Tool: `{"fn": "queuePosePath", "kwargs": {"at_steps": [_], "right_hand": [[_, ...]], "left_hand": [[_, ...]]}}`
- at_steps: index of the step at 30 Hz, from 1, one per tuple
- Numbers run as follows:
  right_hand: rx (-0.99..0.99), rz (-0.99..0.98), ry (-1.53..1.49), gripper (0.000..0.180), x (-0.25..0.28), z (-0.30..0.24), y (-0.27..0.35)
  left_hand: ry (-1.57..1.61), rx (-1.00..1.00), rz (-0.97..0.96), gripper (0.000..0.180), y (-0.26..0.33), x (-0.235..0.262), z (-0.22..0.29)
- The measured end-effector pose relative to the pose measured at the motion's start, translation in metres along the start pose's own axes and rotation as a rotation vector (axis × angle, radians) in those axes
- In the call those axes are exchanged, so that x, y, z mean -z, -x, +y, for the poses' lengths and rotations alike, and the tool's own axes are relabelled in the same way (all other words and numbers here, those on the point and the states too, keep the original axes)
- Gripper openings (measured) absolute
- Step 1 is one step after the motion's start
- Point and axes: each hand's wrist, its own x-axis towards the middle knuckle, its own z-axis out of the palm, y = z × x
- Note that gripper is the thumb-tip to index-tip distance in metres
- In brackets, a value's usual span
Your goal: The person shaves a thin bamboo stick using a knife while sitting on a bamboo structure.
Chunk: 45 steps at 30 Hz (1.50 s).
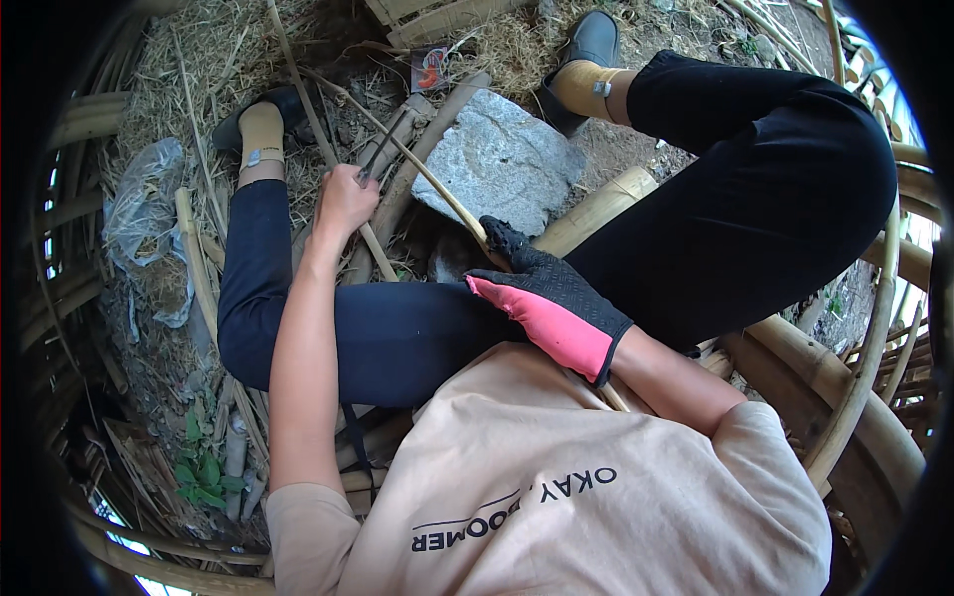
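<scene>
My bare left hand (346, 202) is closed around a knife, whose handle the fingers hide. The dark narrow blade of the knife (386, 147) points up and away, close to the thin bamboo strip (422, 169). My right hand (552, 298), in a black and pink glove, is closed on that strip. From the glove the strip slants to the far left, and its near end shows again by my shirt. Another long stick (303, 89) passes behind my left hand; whether the fingers touch it I cannot tell.
A flat grey stone (502, 159) lies between my feet, beside wooden pieces (427, 149) and a thick bamboo piece (601, 209). Clear plastic (144, 204) is on the left, dry straw (199, 60) farther off. Bent bamboo poles (865, 368) stand close on the right.
</scene>
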Motion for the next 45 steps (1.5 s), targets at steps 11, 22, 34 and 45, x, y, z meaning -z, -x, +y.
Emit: {"fn": "queuePosePath", "kwargs": {"at_steps": [11, 22, 34, 45], "right_hand": [[-0.323, -0.111, -0.232, 0.055, 0.001, -0.005, -0.002], [-0.184, -0.093, -0.114, 0.044, -0.004, 0.008, -0.002], [-0.312, -0.172, -0.215, 0.048, 0.005, -0.005, 0.003], [-0.296, -0.053, -0.411, 0.043, 0.011, -0.002, 0.003]], "left_hand": [[0.008, -0.137, -0.030, 0.025, 0.024, 0.001, 0.021], [0.027, 0.046, 0.066, 0.022, -0.017, -0.011, -0.043], [0.057, -0.235, -0.018, 0.029, 0.006, -0.004, -0.003], [-0.047, -0.162, 0.047, 0.021, -0.029, -0.019, -0.013]]}}
